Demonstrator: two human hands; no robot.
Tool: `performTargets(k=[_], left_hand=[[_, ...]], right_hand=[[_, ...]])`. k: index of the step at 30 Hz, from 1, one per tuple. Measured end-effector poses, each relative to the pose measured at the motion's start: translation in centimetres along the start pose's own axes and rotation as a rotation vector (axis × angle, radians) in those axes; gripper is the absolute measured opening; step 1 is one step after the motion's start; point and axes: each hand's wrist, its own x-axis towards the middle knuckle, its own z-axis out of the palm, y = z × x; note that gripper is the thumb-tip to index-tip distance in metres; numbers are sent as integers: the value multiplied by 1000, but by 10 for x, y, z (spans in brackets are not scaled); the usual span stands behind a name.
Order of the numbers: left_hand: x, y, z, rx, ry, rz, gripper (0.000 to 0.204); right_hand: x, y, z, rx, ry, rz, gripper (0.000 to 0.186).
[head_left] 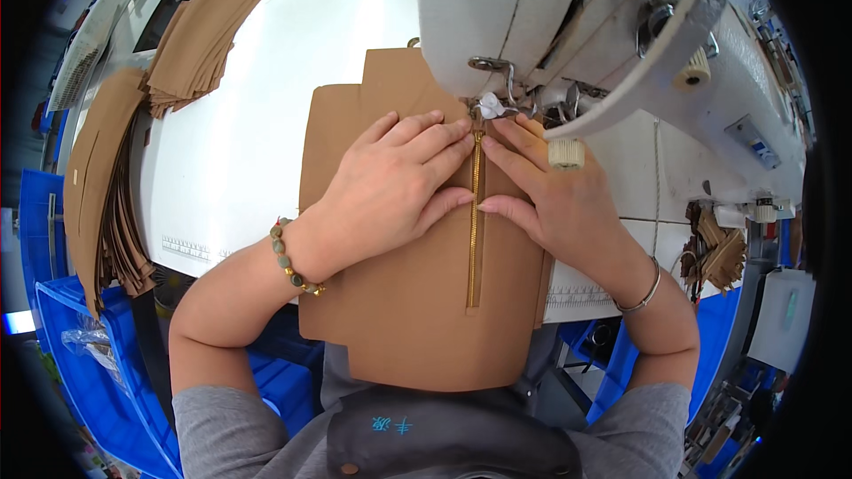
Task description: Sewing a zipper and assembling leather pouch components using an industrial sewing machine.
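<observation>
1. Hands flat on a tan leather-like panel (417,319) with a brass zipper (475,222) running down its middle: left hand (390,191) just left of the zipper, right hand (555,200) just right of it, both open-palmed, fingers spread and pressing down, gripping nothing.
2. Panel lying on the white sewing-machine table (257,142), top end tucked under the white machine head (532,18), lower end hanging off the near table edge toward the body.
3. Fingertips meeting close to the presser foot (490,108), where the top of the zipper sits; needle itself too small to make out.
4. Judged best here: equal pressure from both palms, so the panel feeds straight and the zipper tape stays parallel to the seam line.
5. Fingertips kept beside the foot, never in front of it; likely risk is a finger drifting too near the needle path.
6. Overhanging lower end worth supporting lightly, since its weight could drag the panel askew.
7. Stack of cut tan pieces (200,40) at the far left of the table, and a further hanging bundle of tan pieces (98,195) at the left edge, both well apart from the hands.
</observation>
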Motion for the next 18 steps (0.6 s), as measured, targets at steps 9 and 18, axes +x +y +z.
performTargets(k=[9,18], left_hand=[[0,1,1,-36,14,-14,54],[0,-1,1,-31,6,-15,54]], right_hand=[[-2,0,2,-22,-11,23,62],[1,-1,1,-25,-2,15,62]])
